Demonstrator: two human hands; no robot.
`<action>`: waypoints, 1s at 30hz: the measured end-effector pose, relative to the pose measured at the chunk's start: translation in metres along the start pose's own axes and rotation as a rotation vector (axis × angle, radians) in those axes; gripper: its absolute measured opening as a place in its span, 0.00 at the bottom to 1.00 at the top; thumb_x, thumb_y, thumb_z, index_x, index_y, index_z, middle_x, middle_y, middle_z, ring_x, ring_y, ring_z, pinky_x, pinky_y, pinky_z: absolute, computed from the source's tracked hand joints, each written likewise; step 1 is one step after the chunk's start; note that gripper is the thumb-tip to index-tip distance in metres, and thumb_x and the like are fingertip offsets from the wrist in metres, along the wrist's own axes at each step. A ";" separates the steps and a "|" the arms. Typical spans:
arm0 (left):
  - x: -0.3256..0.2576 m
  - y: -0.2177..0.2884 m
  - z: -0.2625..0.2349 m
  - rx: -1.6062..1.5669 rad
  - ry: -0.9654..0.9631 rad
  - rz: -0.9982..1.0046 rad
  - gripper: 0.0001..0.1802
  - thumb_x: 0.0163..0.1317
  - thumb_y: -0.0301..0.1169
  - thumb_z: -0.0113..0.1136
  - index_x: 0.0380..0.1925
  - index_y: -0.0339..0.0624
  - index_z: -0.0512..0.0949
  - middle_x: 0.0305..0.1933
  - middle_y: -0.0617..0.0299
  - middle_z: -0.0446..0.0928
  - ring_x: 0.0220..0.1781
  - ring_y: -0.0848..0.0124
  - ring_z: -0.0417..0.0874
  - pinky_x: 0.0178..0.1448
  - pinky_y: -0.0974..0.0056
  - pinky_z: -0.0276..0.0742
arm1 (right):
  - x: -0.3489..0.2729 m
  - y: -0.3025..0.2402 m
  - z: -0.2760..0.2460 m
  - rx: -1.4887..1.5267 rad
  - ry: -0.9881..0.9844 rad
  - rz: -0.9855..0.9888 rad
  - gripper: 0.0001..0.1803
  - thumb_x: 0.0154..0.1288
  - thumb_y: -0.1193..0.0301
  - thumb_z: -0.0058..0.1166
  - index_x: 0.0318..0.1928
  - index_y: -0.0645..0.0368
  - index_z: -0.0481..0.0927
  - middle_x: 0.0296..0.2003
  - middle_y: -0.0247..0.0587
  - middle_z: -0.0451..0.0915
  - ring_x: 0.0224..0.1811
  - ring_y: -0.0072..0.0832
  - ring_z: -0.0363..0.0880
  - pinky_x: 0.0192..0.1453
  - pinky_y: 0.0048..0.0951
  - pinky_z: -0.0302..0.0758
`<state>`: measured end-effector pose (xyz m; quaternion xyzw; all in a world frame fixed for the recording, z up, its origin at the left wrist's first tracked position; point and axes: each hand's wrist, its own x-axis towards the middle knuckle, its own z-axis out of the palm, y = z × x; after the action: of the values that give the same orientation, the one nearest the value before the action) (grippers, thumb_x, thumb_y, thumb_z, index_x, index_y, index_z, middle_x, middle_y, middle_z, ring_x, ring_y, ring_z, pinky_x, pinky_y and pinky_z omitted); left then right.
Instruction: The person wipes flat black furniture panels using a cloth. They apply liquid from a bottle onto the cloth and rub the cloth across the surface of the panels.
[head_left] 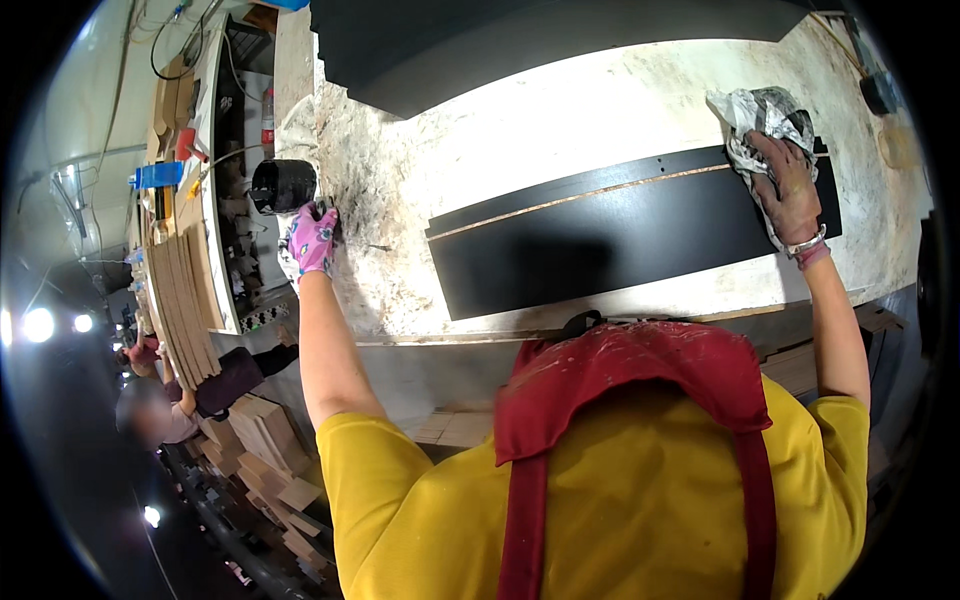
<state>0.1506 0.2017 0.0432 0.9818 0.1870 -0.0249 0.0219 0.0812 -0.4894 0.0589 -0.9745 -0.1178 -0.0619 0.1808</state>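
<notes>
Closest in, yellow sleeves (375, 460) and a red apron (635, 375), and from there both arms stretch well forward, hands wide apart! Left arm nearly straight, and there's the left hand (312, 240) in a pink patterned glove, fingers pointing away, right beside a black container (284, 188); the fingertips are murky, so I can't tell what they hold. Over on the other side, the right hand (787, 188), band (806, 242) at its wrist, fingers slanting forward and left, holds a crumpled cloth (768, 105) against the right end of the black panel (600, 230). Leftward from that hand runs the panel, brown-striped, on the pale worktop (560, 120). Beyond, between both hands, a big dark board (500, 45).
</notes>
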 end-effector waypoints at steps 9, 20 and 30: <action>-0.127 0.162 -0.060 -0.288 -0.191 0.559 0.25 0.55 0.34 0.66 0.56 0.50 0.76 0.40 0.57 0.80 0.44 0.67 0.80 0.50 0.64 0.79 | -0.001 -0.002 0.000 0.029 0.022 0.033 0.28 0.54 0.73 0.55 0.59 0.52 0.72 0.53 0.47 0.76 0.55 0.47 0.70 0.61 0.42 0.67; -0.151 0.204 -0.026 -0.001 0.107 0.970 0.23 0.48 0.29 0.67 0.48 0.47 0.78 0.37 0.60 0.80 0.36 0.61 0.81 0.39 0.56 0.77 | -0.003 0.000 -0.001 0.050 0.053 0.048 0.27 0.56 0.74 0.55 0.59 0.48 0.73 0.52 0.49 0.76 0.55 0.46 0.71 0.60 0.40 0.69; -0.152 0.232 -0.030 0.049 0.195 1.070 0.21 0.49 0.30 0.66 0.46 0.51 0.78 0.39 0.62 0.79 0.38 0.62 0.80 0.41 0.58 0.77 | -0.003 -0.002 -0.001 0.102 0.093 0.046 0.26 0.55 0.76 0.56 0.57 0.49 0.74 0.50 0.47 0.77 0.53 0.44 0.73 0.57 0.38 0.71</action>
<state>0.0965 -0.0680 0.0895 0.9379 -0.3382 0.0766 -0.0086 0.0780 -0.4883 0.0601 -0.9625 -0.0900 -0.0969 0.2370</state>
